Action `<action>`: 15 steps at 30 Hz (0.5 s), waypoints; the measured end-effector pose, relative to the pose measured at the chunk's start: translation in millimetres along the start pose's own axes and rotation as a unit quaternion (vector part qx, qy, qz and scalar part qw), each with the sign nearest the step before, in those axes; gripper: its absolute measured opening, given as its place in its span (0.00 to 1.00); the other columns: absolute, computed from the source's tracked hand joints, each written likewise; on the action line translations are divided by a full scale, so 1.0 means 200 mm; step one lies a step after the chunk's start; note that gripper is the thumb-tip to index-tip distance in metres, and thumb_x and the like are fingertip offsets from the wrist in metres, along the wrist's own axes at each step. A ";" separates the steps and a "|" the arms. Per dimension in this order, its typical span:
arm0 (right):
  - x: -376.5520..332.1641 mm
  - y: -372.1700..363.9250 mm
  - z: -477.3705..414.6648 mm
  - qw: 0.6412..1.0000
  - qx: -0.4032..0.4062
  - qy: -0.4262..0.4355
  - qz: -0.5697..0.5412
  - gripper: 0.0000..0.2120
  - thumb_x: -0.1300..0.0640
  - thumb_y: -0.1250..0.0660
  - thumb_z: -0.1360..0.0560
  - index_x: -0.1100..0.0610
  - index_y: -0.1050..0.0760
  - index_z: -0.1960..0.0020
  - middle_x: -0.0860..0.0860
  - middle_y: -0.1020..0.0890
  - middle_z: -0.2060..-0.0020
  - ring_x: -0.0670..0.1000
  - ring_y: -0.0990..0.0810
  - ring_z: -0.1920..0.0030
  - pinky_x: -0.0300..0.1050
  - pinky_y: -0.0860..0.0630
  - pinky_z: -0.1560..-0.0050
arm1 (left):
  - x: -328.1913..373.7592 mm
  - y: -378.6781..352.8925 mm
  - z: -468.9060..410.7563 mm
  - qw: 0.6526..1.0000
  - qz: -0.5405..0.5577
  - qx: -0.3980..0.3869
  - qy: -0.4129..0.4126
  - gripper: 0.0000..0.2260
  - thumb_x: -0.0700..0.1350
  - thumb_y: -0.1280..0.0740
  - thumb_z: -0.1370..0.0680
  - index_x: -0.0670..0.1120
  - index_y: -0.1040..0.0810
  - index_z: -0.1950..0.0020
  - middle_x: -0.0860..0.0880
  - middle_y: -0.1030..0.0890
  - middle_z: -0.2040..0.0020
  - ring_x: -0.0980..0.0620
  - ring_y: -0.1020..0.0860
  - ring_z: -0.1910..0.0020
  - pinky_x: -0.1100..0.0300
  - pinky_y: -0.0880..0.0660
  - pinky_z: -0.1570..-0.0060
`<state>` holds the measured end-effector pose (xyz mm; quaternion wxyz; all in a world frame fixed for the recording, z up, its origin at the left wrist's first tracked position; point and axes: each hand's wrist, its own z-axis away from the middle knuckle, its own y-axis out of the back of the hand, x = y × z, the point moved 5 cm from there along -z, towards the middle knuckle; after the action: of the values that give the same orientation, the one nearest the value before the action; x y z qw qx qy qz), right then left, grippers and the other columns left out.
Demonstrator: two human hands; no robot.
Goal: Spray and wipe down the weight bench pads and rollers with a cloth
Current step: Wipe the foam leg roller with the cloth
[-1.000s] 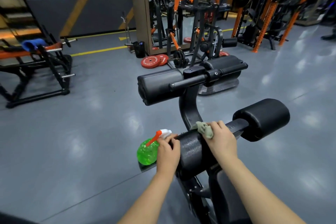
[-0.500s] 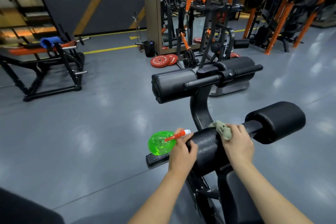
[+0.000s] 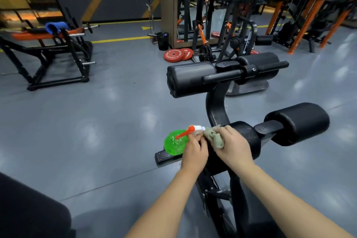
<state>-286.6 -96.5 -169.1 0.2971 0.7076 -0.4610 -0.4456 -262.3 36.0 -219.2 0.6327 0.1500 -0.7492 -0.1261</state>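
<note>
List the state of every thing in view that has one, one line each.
spray bottle, tipped sideways, gripped by the left hand
cloth, bunched, held on the lower left roller by the right hand
lower right roller, bare, no hand on it
upper rollers, bare, no hand on them
red weight plates, on the floor

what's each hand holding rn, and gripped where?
Left hand grips the green spray bottle at its neck, under the trigger head. Right hand clutches the bunched olive cloth, pressed on the lower roller.
</note>
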 end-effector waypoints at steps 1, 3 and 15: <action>0.04 0.01 -0.03 1.000 -0.009 0.004 0.012 0.10 0.51 0.25 0.28 0.52 0.20 0.49 0.48 0.21 0.58 0.53 0.21 0.58 0.48 0.25 0.62 | 0.00 0.00 0.01 1.000 0.005 0.002 -0.002 0.11 0.36 0.40 0.16 0.37 0.24 0.36 0.46 0.18 0.38 0.50 0.22 0.37 0.82 0.39 0.44; 0.19 0.02 -0.10 0.997 -0.014 -0.044 0.055 0.09 0.51 0.27 0.26 0.54 0.21 0.48 0.51 0.21 0.57 0.58 0.21 0.54 0.49 0.28 0.60 | 0.00 0.00 0.02 1.000 0.018 0.007 -0.009 0.11 0.36 0.40 0.16 0.38 0.23 0.36 0.51 0.19 0.39 0.59 0.24 0.36 0.82 0.40 0.41; 0.08 0.07 0.09 0.997 -0.029 -0.022 -0.072 0.16 0.55 0.26 0.27 0.47 0.20 0.41 0.42 0.18 0.49 0.46 0.20 0.49 0.45 0.23 0.53 | -0.09 -0.07 0.01 0.993 0.096 0.057 0.033 0.10 0.38 0.34 0.19 0.40 0.21 0.38 0.74 0.22 0.47 0.71 0.26 0.39 0.74 0.35 0.38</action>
<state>-304.7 -117.3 -170.4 0.2743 0.7202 -0.4020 -0.4944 -261.6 30.2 -241.0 0.6567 0.1176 -0.7447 -0.0169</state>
